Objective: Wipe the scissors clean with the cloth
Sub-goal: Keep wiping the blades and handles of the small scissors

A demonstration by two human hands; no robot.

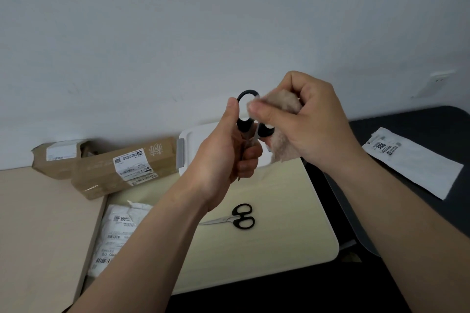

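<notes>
Head — right hand point(314, 122) tight round cloth point(281, 105)

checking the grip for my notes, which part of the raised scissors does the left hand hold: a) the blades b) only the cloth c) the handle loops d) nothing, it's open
a: the left hand is curled round the blades of the black-handled scissors, with the handle loops sticking up above it, where the right hand presses the beige cloth.

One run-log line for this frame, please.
step: wiping handles | left hand: grips scissors by blades, handles up | right hand: presses cloth on handle | second scissors: lying on pale board
</notes>
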